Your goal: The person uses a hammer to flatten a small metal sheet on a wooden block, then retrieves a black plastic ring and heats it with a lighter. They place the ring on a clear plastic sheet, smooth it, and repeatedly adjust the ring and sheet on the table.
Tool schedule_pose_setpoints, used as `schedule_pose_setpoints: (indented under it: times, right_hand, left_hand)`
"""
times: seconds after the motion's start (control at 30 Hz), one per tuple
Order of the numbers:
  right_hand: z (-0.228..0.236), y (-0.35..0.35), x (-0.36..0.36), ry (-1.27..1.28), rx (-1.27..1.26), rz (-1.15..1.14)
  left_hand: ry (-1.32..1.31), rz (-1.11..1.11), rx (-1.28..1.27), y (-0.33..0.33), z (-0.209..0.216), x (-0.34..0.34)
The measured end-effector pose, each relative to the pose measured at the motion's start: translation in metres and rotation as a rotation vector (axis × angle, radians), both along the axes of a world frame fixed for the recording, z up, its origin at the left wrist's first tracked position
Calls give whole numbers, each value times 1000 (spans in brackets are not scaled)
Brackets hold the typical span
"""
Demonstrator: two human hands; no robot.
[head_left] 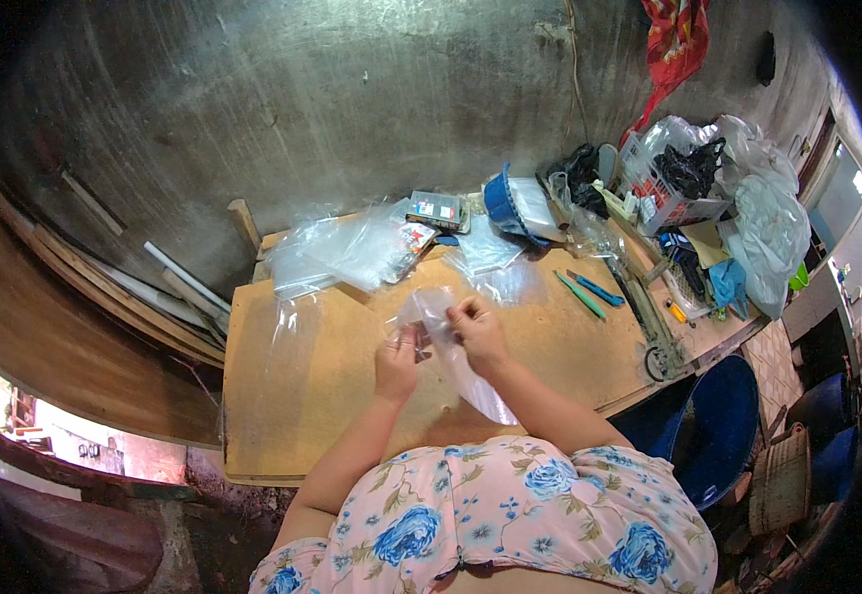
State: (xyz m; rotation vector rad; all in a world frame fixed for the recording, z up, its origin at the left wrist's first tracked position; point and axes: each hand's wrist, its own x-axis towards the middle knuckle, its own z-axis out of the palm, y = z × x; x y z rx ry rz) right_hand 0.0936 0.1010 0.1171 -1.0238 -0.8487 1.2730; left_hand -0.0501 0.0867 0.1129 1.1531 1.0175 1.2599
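Note:
A clear plastic bag (466, 374) hangs between my hands above the wooden table, its lower end trailing toward my body. My left hand (397, 362) has its fingers closed on the bag's left side. Higher up, my right hand (479, 335) pinches the bag near its upper right edge. Beyond my hands, a stack of clear plastic bags (347, 247) lies at the table's far left. Another pile of clear bags (491, 249) rests at the back middle.
The wooden table (302, 416) stands against a grey wall. On it lie a green pen-like tool (580, 295), a blue cutter (595, 288), a dark box (438, 211) and a tilted blue basket (502, 203). A crate (664, 183) with bags fills the back right; a blue barrel (716, 426) stands right.

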Motion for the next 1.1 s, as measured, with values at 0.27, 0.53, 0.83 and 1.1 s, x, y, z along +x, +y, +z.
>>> schedule_pose_setpoints:
  times: [0.27,0.53,0.83,1.1]
  right_hand:
    - [-15,72,178,-65,172,-971]
    - [-8,109,100,-178,405,-712]
    - [-86,171,-82,-843,388,70]
    - [-43,32,-72,-374,-40,1033]
  left_hand:
    - [-313,572,-269,29,-81,-147]
    - [-178,479,-213,-17,-91,-197]
    - [-173,185,-240,-14,-26,-145]
    - [-315,184,-306,20,-33,-152]
